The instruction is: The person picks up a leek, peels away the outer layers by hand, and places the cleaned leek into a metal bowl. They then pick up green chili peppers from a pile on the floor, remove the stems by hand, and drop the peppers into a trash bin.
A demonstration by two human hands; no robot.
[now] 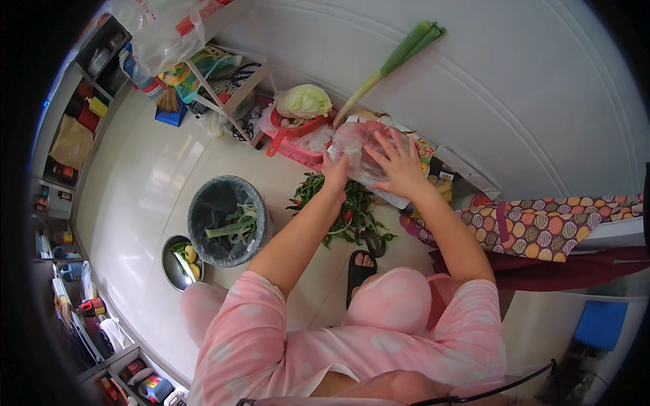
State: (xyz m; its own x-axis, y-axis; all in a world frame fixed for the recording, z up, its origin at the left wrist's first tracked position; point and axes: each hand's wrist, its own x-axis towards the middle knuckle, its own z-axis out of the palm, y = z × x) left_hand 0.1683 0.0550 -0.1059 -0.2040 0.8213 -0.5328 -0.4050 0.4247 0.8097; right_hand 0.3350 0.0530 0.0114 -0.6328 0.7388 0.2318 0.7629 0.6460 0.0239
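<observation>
My left hand [335, 175] pinches the near left edge of a clear plastic bag [351, 144]. Its fingertips are partly hidden. Fingers spread, my right hand [399, 170] rests against the bag's right side without closing on it. Something reddish shows through the plastic, too blurred to name. The bag lies over a white box [397, 199] by the wall. Below my hands, a heap of green leafy stems with red and green peppers [350, 215] covers part of the floor. A dark purple eggplant [374, 243] lies by my sandal.
A lined bin [195, 223] holds leek trimmings, beside a steel bowl [171, 271] with yellow pieces. A cabbage [304, 101] tops a red strainer [299, 131] on a pink basket [297, 152]. One leek [383, 71] leans on the wall. A patterned cloth [533, 223] hangs right.
</observation>
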